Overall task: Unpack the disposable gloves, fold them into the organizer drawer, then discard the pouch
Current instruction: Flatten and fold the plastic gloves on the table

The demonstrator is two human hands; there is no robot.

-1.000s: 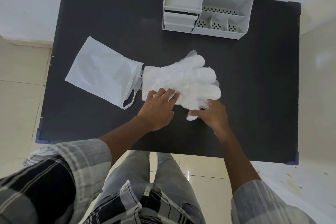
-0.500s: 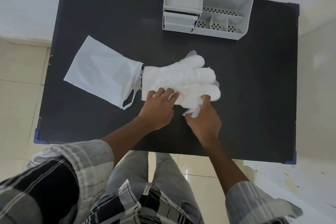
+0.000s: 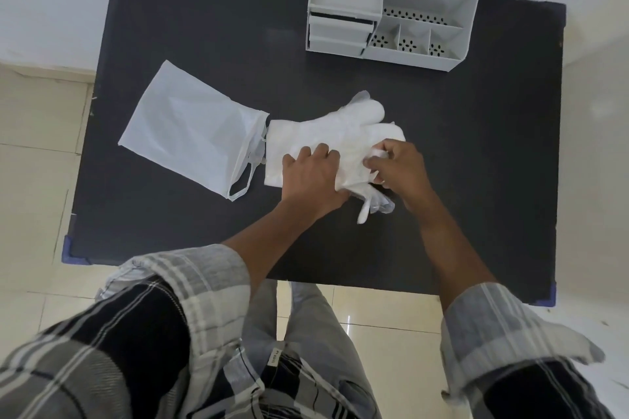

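A stack of translucent white disposable gloves lies flat in the middle of the black table, fingers pointing right. My left hand presses flat on the cuff end of the stack. My right hand pinches the glove fingers and has them folded back over the stack toward the left. Some loose glove tips stick out below the hands. The empty white drawstring pouch lies just left of the gloves, its mouth facing them. The grey organizer stands at the table's far edge, drawers on its left side.
The organizer's drawers look shut or nearly so; open compartments with perforated walls sit to their right. Beige floor tiles surround the table. My checked shirt sleeves and grey trousers fill the bottom of the view.
My right hand moved up from the stack's lower right edge, took hold of the glove fingers and folded them leftward over the stack. My left hand kept pressing the cuff end.
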